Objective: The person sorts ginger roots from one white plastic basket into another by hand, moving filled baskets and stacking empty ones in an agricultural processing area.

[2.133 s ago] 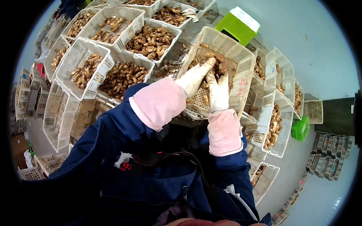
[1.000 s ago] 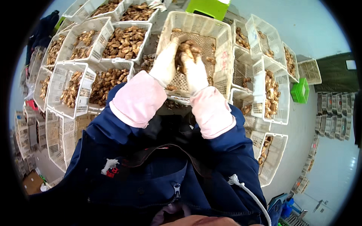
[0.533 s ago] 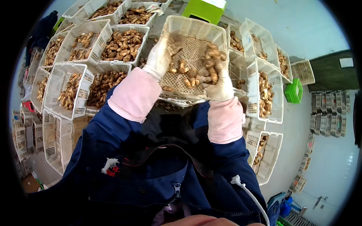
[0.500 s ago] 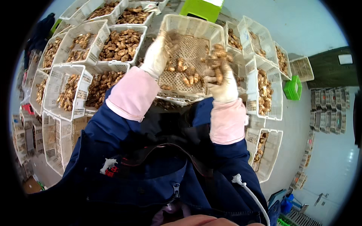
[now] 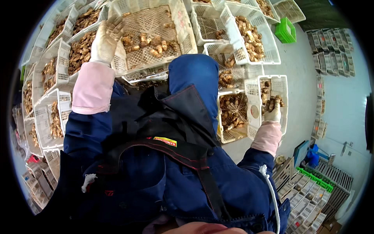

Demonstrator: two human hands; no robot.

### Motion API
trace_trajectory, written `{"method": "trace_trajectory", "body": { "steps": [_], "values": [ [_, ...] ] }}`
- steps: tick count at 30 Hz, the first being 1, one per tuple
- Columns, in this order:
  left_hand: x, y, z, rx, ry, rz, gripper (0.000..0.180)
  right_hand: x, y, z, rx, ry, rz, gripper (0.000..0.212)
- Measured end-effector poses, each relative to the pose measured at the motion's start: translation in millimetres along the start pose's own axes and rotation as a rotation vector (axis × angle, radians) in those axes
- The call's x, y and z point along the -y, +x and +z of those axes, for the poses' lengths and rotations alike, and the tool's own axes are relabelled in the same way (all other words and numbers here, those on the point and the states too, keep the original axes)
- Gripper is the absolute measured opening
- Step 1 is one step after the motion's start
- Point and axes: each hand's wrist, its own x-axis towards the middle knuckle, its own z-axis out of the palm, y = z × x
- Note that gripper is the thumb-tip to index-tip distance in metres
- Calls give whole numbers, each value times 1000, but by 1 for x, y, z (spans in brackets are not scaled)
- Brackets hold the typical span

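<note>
From the head view I had the left hand, in a dirt-stained white glove, wide with its fingers spread, over the left wall of a large off-white plastic mesh crate. I could not tell whether it touched the rim. Inside that crate, knobbly brown root pieces lay loosely, mostly in a band across the middle of the lattice floor.

My right hand, gloved alike, reached into a narrower white plastic crate well off to the right. Its brown-stained fingers were bent beside similar brown roots; I could not tell whether they gripped any of them.

Between that crate and the blue-clothed knee, an off-white crate held darker root pieces. Farther up stood a white mesh crate with a long row of pale brown roots, and near it a bright green plastic crate on the grey floor. At left, brown roots lay heaped in another crate.
</note>
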Motion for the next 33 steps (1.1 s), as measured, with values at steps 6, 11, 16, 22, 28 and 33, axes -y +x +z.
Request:
{"method": "trace_trajectory", "body": {
  "steps": [6,11,16,22,28,33],
  "values": [
    [8,-6,-5,-10,70,-41,55,35,32,-63,-116,29,-94,14],
    [15,-3,-3,-15,70,-61,59,46,72,-117,-145,69,-159,14],
    [0,-23,-15,-51,98,-12,59,30,89,-95,-254,-170,25,53],
    [-9,-43,-5,14,63,38,53,6,60,11,45,-300,-232,54],
    [-32,-5,-34,46,-98,119,49,-24,-60,295,683,-657,-218,52],
    [-18,3,-53,-206,-42,47,38,-140,-123,461,1116,-1380,-382,47]
  ]
}}
